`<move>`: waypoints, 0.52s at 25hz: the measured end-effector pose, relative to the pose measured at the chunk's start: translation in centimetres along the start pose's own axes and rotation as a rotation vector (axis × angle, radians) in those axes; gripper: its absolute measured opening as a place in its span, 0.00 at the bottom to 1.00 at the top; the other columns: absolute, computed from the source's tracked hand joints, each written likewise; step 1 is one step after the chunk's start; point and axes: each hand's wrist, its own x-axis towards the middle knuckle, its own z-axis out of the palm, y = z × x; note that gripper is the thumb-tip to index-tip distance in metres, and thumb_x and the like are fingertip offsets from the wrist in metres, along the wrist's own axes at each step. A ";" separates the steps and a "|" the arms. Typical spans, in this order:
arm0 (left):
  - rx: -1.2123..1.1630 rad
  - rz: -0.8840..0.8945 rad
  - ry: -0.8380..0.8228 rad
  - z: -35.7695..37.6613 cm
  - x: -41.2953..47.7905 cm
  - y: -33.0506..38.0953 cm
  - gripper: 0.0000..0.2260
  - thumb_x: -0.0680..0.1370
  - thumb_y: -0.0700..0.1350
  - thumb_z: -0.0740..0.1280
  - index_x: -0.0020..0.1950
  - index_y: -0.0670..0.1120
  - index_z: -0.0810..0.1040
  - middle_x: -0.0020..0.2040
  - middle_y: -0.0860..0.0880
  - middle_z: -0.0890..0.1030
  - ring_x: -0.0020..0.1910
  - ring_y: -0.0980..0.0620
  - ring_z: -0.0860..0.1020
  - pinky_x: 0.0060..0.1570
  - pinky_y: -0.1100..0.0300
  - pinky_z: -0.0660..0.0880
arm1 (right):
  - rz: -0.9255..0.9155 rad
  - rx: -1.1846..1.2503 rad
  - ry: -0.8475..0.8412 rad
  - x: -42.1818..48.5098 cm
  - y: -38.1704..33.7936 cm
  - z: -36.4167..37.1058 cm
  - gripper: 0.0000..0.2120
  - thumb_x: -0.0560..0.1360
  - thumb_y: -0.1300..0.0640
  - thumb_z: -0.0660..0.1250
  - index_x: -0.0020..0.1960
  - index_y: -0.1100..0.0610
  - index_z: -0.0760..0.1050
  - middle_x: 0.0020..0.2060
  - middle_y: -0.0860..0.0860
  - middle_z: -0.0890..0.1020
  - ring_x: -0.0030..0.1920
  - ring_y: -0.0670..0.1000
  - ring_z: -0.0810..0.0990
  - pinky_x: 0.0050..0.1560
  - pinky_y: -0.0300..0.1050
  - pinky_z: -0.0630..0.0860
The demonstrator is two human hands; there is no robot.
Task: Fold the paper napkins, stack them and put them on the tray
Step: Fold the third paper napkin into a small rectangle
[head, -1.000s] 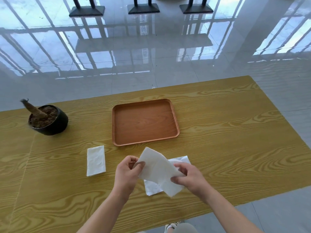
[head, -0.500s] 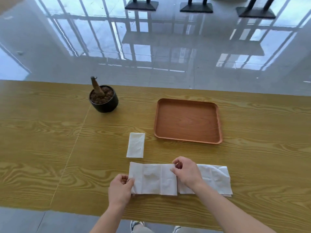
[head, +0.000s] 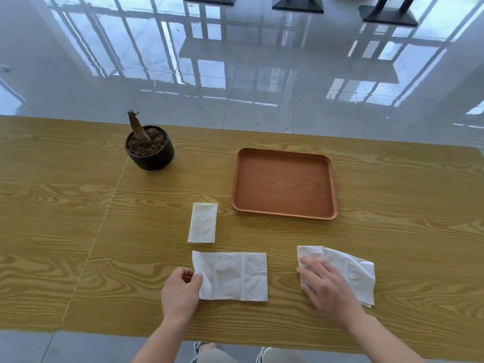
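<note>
While pinching the left short edge of the unfolded napkin (head: 230, 276) between thumb and curled fingers of the left hand (head: 180, 292), lift only that edge and carry it rightward across the sheet. Lies flat near the front edge of the table (head: 65, 231), long side set left to right, just short of the folded napkin (head: 203, 222) and well short of the tray (head: 282, 183). Fold along the crease lines already showing in the paper rather than making new ones. Match corner to corner before flattening, then sweep from the fold outward to press out any trapped air. Looks thin and limp, so go gently: probably apt to skew or tear under a hard tug. Bring over the right hand (head: 327, 286), at present spread with straight fingers and pressing flat on the loose napkins (head: 353, 268) off to the right, clear apart from the sheet being worked, and use it to pin the far end during the fold. Cannot quite count the sheets in that rumpled pile; perhaps two or more. Aim for the size of the folded napkin, to get a square stack before moving it onto the tray. Need not worry about the plant pot (head: 149, 150), well off at the back left.
</note>
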 end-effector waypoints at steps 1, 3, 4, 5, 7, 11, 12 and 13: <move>0.006 -0.002 0.003 0.0 -0.1 0.1 0.04 0.74 0.45 0.72 0.41 0.50 0.78 0.39 0.53 0.82 0.40 0.54 0.80 0.40 0.55 0.75 | 0.013 -0.008 0.004 -0.1 0.4 -0.3 0.15 0.71 0.61 0.76 0.56 0.57 0.83 0.62 0.52 0.80 0.62 0.55 0.78 0.57 0.55 0.80; 0.026 0.004 0.007 0.0 -0.2 0.4 0.04 0.74 0.45 0.72 0.41 0.51 0.78 0.40 0.53 0.82 0.40 0.55 0.80 0.39 0.55 0.75 | 0.035 0.000 0.036 0.0 0.4 -0.7 0.15 0.69 0.61 0.77 0.55 0.57 0.83 0.60 0.52 0.81 0.62 0.55 0.77 0.58 0.55 0.79; 0.037 0.010 0.007 0.0 -0.3 0.4 0.04 0.74 0.45 0.72 0.41 0.51 0.78 0.39 0.53 0.82 0.40 0.55 0.79 0.39 0.55 0.74 | 0.037 0.013 0.060 0.3 0.0 -0.8 0.15 0.69 0.61 0.77 0.56 0.57 0.83 0.59 0.51 0.81 0.61 0.54 0.77 0.59 0.54 0.79; 0.050 0.016 0.010 -0.1 -0.3 0.5 0.04 0.74 0.46 0.72 0.41 0.51 0.78 0.39 0.53 0.82 0.40 0.55 0.79 0.38 0.55 0.74 | 0.031 0.034 0.084 0.9 -0.9 -0.7 0.16 0.69 0.60 0.77 0.57 0.56 0.82 0.58 0.51 0.81 0.60 0.54 0.77 0.60 0.53 0.78; 0.071 0.022 0.029 -0.3 -0.4 0.7 0.05 0.74 0.46 0.72 0.40 0.52 0.77 0.38 0.54 0.82 0.39 0.56 0.79 0.37 0.57 0.72 | 0.042 0.101 0.099 2.7 -3.5 0.1 0.17 0.72 0.59 0.76 0.60 0.56 0.80 0.56 0.48 0.82 0.57 0.52 0.78 0.59 0.50 0.78; 0.080 0.023 0.038 -0.6 -0.2 0.3 0.04 0.75 0.46 0.71 0.41 0.52 0.78 0.38 0.56 0.82 0.40 0.58 0.78 0.38 0.57 0.71 | 0.218 0.170 0.003 7.0 -7.8 1.2 0.18 0.77 0.53 0.71 0.66 0.56 0.76 0.55 0.49 0.80 0.53 0.53 0.76 0.56 0.48 0.76; 0.089 0.029 0.037 -0.7 -0.2 0.2 0.03 0.75 0.46 0.71 0.42 0.52 0.78 0.38 0.56 0.82 0.40 0.58 0.79 0.37 0.57 0.72 | 0.237 0.157 -0.034 7.7 -8.1 1.3 0.18 0.78 0.52 0.70 0.65 0.55 0.76 0.54 0.49 0.79 0.52 0.53 0.75 0.56 0.48 0.75; 0.098 0.036 0.036 -0.7 -0.1 0.2 0.03 0.75 0.46 0.71 0.42 0.51 0.79 0.39 0.56 0.82 0.40 0.58 0.79 0.38 0.57 0.72 | 0.244 0.138 -0.063 8.3 -8.3 1.3 0.15 0.78 0.51 0.69 0.63 0.53 0.76 0.53 0.49 0.78 0.52 0.52 0.74 0.56 0.47 0.74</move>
